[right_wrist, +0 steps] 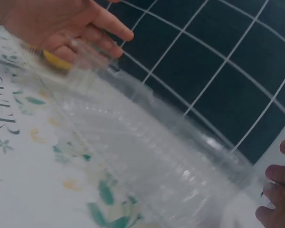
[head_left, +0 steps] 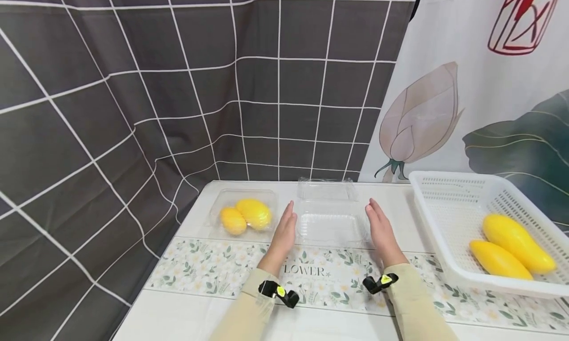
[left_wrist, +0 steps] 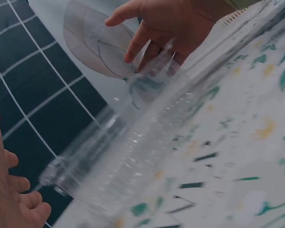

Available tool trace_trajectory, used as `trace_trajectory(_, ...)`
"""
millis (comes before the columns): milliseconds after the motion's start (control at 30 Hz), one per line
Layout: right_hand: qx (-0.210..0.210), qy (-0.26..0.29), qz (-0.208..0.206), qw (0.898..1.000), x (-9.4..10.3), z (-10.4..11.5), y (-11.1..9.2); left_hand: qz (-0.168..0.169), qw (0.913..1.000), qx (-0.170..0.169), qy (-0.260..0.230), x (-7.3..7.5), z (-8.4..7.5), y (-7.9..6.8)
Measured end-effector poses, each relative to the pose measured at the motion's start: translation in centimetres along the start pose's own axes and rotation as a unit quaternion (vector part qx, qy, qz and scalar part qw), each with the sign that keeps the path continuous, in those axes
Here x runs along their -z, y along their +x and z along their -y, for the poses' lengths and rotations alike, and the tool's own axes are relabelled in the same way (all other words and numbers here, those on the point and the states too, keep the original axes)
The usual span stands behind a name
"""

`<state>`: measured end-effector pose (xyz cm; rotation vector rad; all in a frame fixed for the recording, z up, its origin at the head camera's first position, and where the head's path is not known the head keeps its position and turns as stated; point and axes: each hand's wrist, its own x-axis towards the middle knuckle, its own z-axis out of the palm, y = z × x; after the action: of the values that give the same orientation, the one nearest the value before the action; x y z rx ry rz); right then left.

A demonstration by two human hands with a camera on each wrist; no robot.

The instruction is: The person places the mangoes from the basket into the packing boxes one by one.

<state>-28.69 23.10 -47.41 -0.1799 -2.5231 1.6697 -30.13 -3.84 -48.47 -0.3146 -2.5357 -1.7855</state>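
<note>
A clear plastic clamshell box (head_left: 331,227) lies on the table with its lid (head_left: 328,190) folded back, and I see nothing inside it. To its left is my left hand (head_left: 284,234), to its right my right hand (head_left: 383,232). Both have fairly straight fingers pointing away from me, palms facing each other, and neither holds anything. In the left wrist view the box (left_wrist: 133,142) lies between the hands. The right wrist view shows the left hand (right_wrist: 61,23) beyond the box (right_wrist: 147,147). Whether either hand touches its rim I cannot tell.
Left of the hands sits another clear box (head_left: 215,210) with two yellow fruits (head_left: 253,213). At the right stands a white perforated basket (head_left: 458,232) holding two yellow mangoes (head_left: 517,242). A flower-patterned strip (head_left: 204,264) crosses the table. A dark gridded curtain (head_left: 302,118) hangs behind.
</note>
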Motion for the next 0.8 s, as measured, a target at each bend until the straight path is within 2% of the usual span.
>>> trace_trajectory(167,0.026,-0.064,-0.022,0.997,1.6,3.0,0.4,-0.004,0.9967,-0.037,0.073,1.6,-2.5,0.8)
trace_trajectory(267,0.058,-0.105,-0.026,0.992,2.8,5.0,0.9,-0.004,0.9889,-0.053,0.138,2.5,-3.7,1.6)
trace_trajectory(333,0.086,-0.128,-0.025,0.988,3.9,6.2,1.2,-0.003,0.98,-0.067,0.188,3.1,-4.3,2.2)
trace_trajectory(433,0.121,-0.168,-0.016,0.978,5.6,7.6,1.4,0.001,0.9617,-0.076,0.263,3.9,-4.9,2.9)
trace_trajectory(533,0.137,-0.215,-0.001,0.967,7.3,8.6,1.6,0.001,0.9442,-0.077,0.32,4.6,-5.3,3.3)
trace_trajectory(633,0.14,-0.266,0.016,0.954,8.9,8.7,1.8,0.0,0.9296,-0.066,0.363,5.2,-5.4,3.5)
trace_trajectory(700,0.143,-0.3,0.024,0.943,9.9,8.3,2.1,-0.001,0.9177,-0.058,0.393,5.6,-5.3,3.5)
trace_trajectory(800,0.136,-0.344,0.031,0.929,11.4,7.3,2.2,-0.002,0.9047,-0.046,0.424,6.1,-5.1,3.5)
